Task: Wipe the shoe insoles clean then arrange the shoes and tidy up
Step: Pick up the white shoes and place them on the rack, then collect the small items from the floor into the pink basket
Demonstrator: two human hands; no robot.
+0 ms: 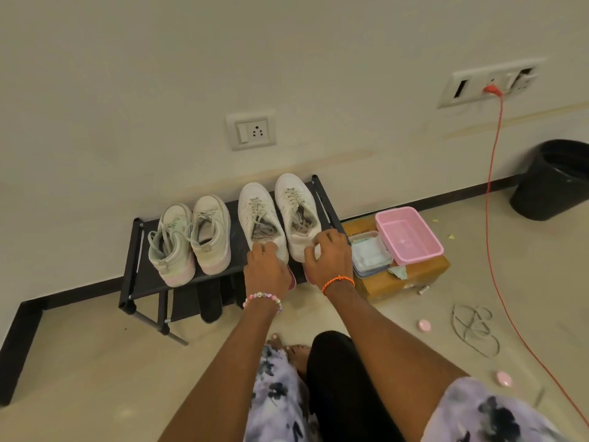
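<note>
Both pairs sit on the shoe rack (140, 275); her left hand (266, 269) and right hand (328, 255) grip the white sneakers' (280, 215) heels. Clutter beside her right hand awaits tidying.

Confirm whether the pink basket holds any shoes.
No: the pink basket sits empty on the cardboard box; all four sneakers stand on the black rack.

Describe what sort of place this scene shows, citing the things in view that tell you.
Probably a room in a home, by the wall: a low black shoe rack holding sneakers, wall sockets, and a black waste bin on the tiled floor.
</note>
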